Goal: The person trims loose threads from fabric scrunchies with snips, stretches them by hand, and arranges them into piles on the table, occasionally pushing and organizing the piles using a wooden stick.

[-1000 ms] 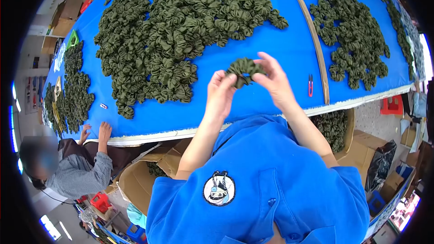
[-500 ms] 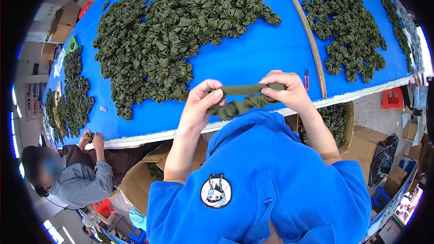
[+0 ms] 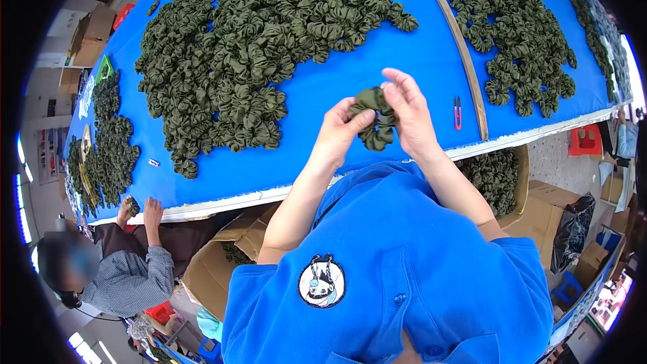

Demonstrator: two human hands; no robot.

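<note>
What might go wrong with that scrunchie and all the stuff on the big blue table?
First, the dark green scrunchie might slip: the left hand pinches it, but several fingers of the right hand stand away from it. Second, the thread snips lie uncovered near the right forearm, so a careless reach might prick someone. Third, the large scrunchie pile could get mixed with the similar-looking group beyond the wooden strip.

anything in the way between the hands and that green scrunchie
Nothing visible: the left hand grips the scrunchie directly, and the right hand is right at its edge. The red-handled snips and wooden strip lie off to the right, not between them.
</note>
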